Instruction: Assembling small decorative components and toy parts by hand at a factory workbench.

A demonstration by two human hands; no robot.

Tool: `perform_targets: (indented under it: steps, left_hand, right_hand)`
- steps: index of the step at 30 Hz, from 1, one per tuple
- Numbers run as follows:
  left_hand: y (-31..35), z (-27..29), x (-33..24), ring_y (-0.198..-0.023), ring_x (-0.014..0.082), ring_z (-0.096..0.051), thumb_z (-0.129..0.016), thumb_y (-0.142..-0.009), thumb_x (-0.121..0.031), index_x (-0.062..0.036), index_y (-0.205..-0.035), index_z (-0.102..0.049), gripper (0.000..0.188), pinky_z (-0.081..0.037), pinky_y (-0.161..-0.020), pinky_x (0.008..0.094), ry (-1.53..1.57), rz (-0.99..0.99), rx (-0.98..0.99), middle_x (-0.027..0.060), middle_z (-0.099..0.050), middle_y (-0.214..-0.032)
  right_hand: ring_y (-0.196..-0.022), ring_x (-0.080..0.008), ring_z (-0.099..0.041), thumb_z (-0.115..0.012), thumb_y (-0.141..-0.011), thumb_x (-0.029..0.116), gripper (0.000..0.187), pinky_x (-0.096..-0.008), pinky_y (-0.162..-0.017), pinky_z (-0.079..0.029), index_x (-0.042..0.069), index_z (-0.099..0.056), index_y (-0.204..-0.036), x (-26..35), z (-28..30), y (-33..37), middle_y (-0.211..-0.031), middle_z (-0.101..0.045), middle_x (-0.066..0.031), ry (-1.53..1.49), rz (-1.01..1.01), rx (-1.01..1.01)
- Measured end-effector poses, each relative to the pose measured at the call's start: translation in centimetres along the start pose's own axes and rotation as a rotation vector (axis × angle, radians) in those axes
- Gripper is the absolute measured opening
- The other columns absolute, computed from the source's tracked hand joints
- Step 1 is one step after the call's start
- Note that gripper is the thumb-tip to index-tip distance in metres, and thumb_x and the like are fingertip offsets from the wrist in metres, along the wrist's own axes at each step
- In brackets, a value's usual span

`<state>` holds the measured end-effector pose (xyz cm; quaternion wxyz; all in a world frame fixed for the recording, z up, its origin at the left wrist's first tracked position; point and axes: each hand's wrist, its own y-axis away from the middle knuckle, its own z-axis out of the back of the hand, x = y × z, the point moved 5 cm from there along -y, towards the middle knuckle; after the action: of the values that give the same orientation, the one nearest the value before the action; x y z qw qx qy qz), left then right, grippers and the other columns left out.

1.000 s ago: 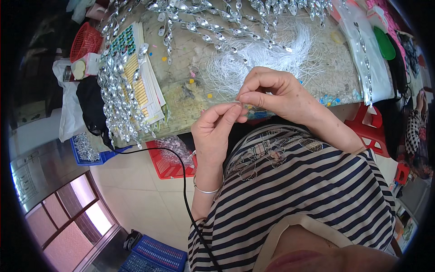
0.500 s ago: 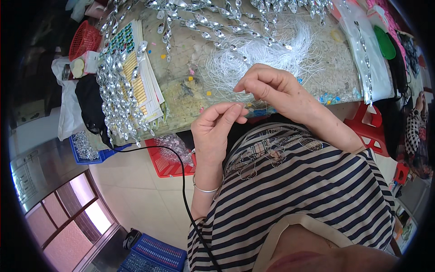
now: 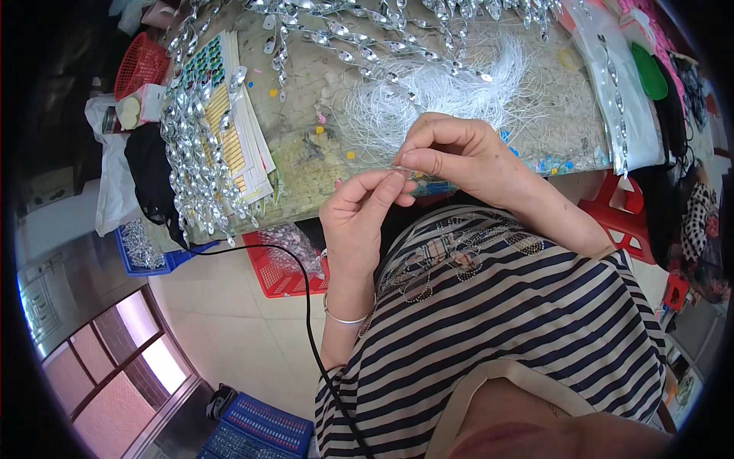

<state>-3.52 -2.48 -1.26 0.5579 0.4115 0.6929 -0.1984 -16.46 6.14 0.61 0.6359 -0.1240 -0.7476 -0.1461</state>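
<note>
Just off the table's near edge, my left hand [image 3: 358, 208] is closed in a pinch, thumb against forefinger. What shows at its fingertips is a thin pale thread [image 3: 407, 169], too fine to follow along its length. My right hand [image 3: 466, 157] comes down from the right, its thumb and forefinger pinched on the same thread, almost touching the left fingertips. Behind the right hand lies a loose tangled heap of white thread [image 3: 451, 96] on the worn table [image 3: 306, 172]. Strands of silvery twisted beads [image 3: 367, 57] reach across the table toward that heap.
More silver bead strands [image 3: 200, 164] hang over the table's left edge, beside sticker sheets [image 3: 248, 130]. A red basket [image 3: 142, 65] stands far left, a clear plastic sheet [image 3: 623, 99] right. Below are a red crate [image 3: 275, 275], a blue bin [image 3: 141, 260] and a red stool [image 3: 623, 218].
My right hand's thumb and forefinger have closed and come down to the left fingertips. My left hand has barely shifted.
</note>
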Motion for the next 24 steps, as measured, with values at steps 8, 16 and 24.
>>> perform_targets:
  steps: [8, 16, 24]
  left_hand:
    - [0.0, -0.3, -0.1, -0.072, 0.0113, -0.062, -0.062, -0.087, -0.005, 0.003, -0.095, -0.065, 0.012, -0.05, -0.068, 0.0217, -0.019, 0.03, 0.022, 0.0099, -0.068, -0.084]
    - [0.1, 0.1, -0.1, -0.066, 0.0067, -0.059, -0.064, -0.085, -0.005, 0.0007, -0.092, -0.067, 0.009, -0.047, -0.06, 0.0183, -0.124, 0.068, 0.005, 0.0062, -0.068, -0.081]
    - [0.3, 0.2, -0.3, -0.068, 0.0041, -0.058, -0.066, -0.084, -0.006, 0.0007, -0.09, -0.067, 0.009, -0.044, -0.061, 0.0168, -0.304, 0.062, 0.027, 0.0025, -0.066, -0.078]
  right_hand:
    - [-0.081, -0.0097, -0.057, -0.062, -0.087, 0.011, 0.012, -0.024, -0.073, -0.045, 0.002, -0.068, -0.092, 0.1, 0.1, -0.2, -0.085, -0.061, -0.003, 0.132, 0.061, -0.032]
    - [-0.078, -0.0132, -0.057, -0.067, -0.082, 0.01, 0.008, -0.0257, -0.069, -0.044, 0.004, -0.07, -0.087, 1.2, -0.1, 0.1, -0.08, -0.062, -0.0037, 0.37, 0.197, 0.005]
    - [-0.077, -0.0156, -0.057, -0.07, -0.077, 0.009, 0.009, -0.0265, -0.068, -0.045, 0.005, -0.071, -0.086, 1.5, -0.5, 0.0, -0.077, -0.062, -0.0047, 0.552, 0.283, 0.022]
